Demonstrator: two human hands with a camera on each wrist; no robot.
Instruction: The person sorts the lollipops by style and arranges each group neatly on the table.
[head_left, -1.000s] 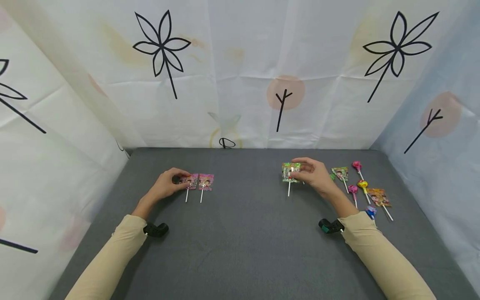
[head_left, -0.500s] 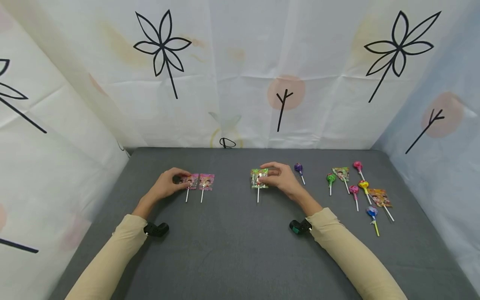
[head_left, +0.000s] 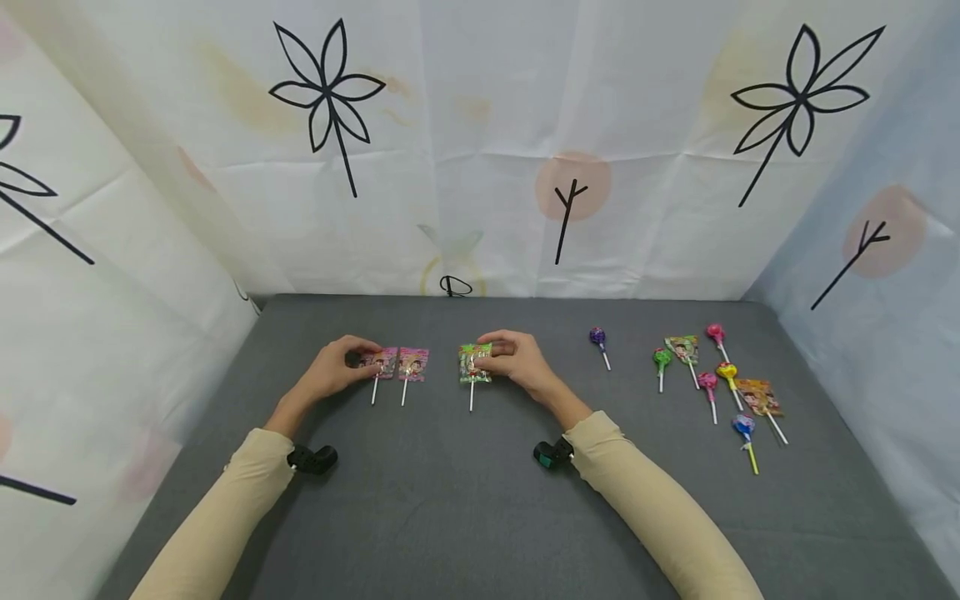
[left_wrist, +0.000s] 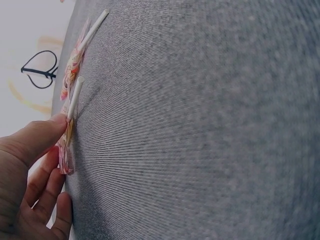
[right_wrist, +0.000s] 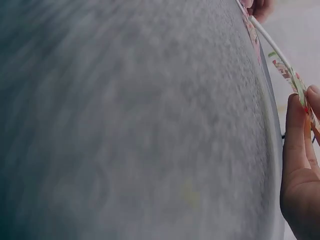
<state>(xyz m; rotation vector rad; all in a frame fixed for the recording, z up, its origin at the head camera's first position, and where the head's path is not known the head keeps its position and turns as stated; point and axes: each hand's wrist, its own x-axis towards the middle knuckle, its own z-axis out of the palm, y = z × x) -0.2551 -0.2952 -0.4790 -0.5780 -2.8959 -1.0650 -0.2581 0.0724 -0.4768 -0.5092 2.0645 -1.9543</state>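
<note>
Between thumb and fingers, my left hand [head_left: 335, 367] pinches the left edge of a pink-wrapped flat lollipop [head_left: 386, 362] lying on the grey table. Its white stick [left_wrist: 75, 97] points toward me. Just to its right lies a second pink-wrapped lollipop [head_left: 412, 364], which no hand touches. My right hand [head_left: 522, 365] holds a green-wrapped flat lollipop [head_left: 471, 364] by its right side, stick downward in the head view. In the right wrist view, thumb and fingers grip that green wrapper [right_wrist: 285, 72], which appears raised off the cloth.
A purple ball lollipop [head_left: 597, 336] lies right of my right hand. Farther right are several more: a green one [head_left: 662, 357], a green-wrapped flat one [head_left: 682, 347], a yellow one [head_left: 726, 369], an orange-wrapped one [head_left: 759, 395] and a blue one [head_left: 743, 424]. Patterned cloth [head_left: 480, 167] hangs behind the table.
My right hand has carried the green-wrapped lollipop leftward, from near the right-hand group to beside the pink pair. The purple lollipop has come into sight. My left hand stays put.
</note>
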